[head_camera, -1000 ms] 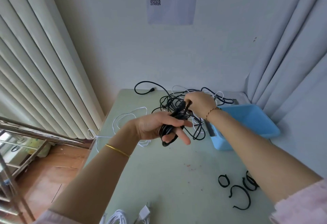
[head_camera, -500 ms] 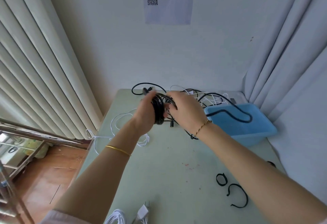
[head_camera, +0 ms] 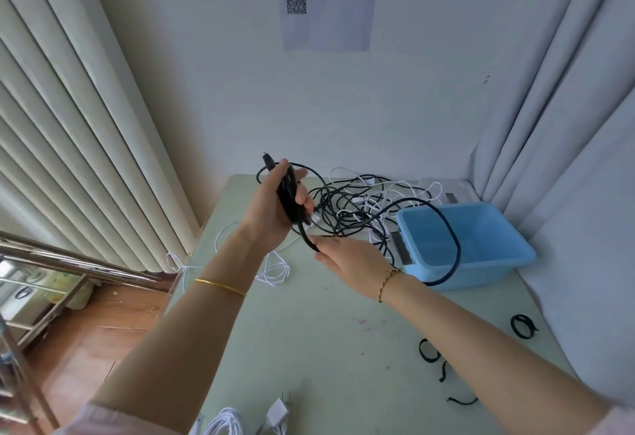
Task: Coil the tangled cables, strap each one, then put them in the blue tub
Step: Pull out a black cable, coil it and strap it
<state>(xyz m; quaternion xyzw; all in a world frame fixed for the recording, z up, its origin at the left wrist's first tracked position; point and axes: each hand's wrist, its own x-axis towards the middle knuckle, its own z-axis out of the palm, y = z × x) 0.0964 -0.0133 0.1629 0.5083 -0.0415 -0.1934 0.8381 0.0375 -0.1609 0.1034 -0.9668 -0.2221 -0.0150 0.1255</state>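
My left hand is raised over the table's far left and grips a part-wound coil of black cable, its plug sticking up above the thumb. The free length runs down to my right hand, which pinches it just below the coil. From there it arcs in a big loop over the blue tub. A tangle of black and white cables lies at the table's far edge. Black straps lie near the right front.
A white cable trails off the table's left side. A white coil with a plug lies at the near edge. Curtains hang on both sides, the wall is close behind the table, and a steel rack stands at left.
My right hand has dropped from beside the coil to below it, drawing the cable down toward me. The loop over the tub has grown and swung nearer. My left hand stayed raised with the coil.
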